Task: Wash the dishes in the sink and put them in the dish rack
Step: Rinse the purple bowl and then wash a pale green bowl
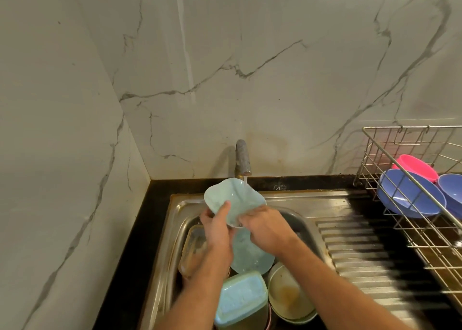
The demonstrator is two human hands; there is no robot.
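I hold a light blue wavy-rimmed bowl (236, 198) tilted under the running tap (242, 158), above the steel sink (175, 219). My left hand (217, 227) grips its left rim with the thumb on the inner face. My right hand (265, 226) holds its lower right edge, fingers curled round the rim. Below in the sink lie a light blue plate (250, 257), a clear brownish container (193, 247), a light blue rectangular container (241, 302) and a dirty cream bowl (287, 292). The wire dish rack (425, 229) stands at the right.
The rack holds two purple bowls (410, 194) and a pink bowl (416, 167). A ribbed steel drainboard (362, 252) lies between sink and rack. Marble walls close the back and left, with a black counter edge (135, 229) by the sink.
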